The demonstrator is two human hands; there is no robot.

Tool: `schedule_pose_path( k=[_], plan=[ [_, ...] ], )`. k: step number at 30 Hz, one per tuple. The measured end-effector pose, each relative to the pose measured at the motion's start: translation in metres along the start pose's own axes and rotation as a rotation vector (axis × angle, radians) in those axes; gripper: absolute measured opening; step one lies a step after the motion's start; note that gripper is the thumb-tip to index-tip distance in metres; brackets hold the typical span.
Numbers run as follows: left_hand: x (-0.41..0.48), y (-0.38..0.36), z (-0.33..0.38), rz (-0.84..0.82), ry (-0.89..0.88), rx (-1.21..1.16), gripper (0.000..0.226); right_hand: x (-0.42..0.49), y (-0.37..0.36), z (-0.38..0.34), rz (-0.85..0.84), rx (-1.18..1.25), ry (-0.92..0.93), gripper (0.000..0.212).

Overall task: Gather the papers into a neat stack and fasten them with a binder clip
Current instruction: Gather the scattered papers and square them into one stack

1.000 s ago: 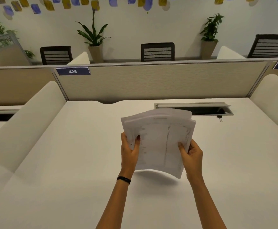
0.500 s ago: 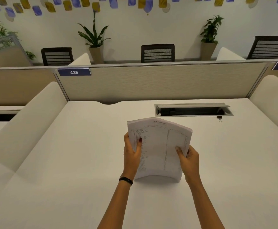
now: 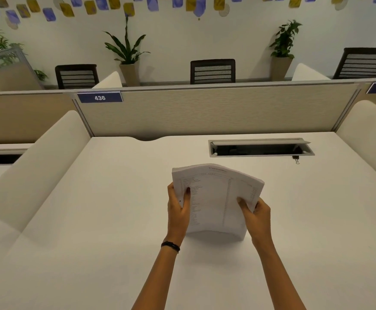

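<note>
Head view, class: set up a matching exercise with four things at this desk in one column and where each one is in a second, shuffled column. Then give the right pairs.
Things
1. paper stack
2. binder clip
3. black wristband
4. blue plate 436

Places
A. lying on the desk by the right end of the cable slot
B. fixed at the top left of the partition
C. held upright between the left hand and the right hand
D. worn just below the left hand

Pairs: 1-C, 2-A, 3-D, 4-B
</note>
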State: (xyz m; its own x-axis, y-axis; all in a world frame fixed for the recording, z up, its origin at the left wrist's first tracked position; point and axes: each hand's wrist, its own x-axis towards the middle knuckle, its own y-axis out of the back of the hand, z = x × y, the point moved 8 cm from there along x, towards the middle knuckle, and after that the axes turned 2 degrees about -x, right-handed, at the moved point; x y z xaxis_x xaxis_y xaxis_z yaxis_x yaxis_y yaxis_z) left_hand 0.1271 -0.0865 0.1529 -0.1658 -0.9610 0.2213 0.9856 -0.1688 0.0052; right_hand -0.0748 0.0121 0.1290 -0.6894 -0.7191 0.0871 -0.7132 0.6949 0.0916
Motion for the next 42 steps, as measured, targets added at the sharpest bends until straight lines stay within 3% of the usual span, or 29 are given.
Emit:
schedule_pose_path(
  k=[4, 18, 31, 34, 42],
  plan=[
    [0.0, -0.002, 0.012, 0.019, -0.034, -0.009, 0.025, 0.002, 0.003, -0.012, 0.009, 0.02, 0.025, 0.011],
    [-0.007, -0.001, -0.01, 0.033, 0.017, 0.017, 0.024, 0.003, 0.001, 0.007, -0.051, 0.022, -0.031, 0.021],
    [0.002, -0.003, -0.015, 0.027, 0.004, 0.046, 0.022, 0.014, 0.001, 0.01, -0.065, -0.02, -0.006, 0.007],
    [0.006, -0.006, -0.024, 0.007, 0.059, 0.059, 0.014, 0.018, 0.003, 0.005, -0.091, -0.018, 0.008, 0.01],
    [0.018, -0.015, -0.057, -0.06, 0.206, 0.111, 0.017, 0.034, 0.005, 0.031, -0.146, -0.056, -0.089, 0.018]
  ],
)
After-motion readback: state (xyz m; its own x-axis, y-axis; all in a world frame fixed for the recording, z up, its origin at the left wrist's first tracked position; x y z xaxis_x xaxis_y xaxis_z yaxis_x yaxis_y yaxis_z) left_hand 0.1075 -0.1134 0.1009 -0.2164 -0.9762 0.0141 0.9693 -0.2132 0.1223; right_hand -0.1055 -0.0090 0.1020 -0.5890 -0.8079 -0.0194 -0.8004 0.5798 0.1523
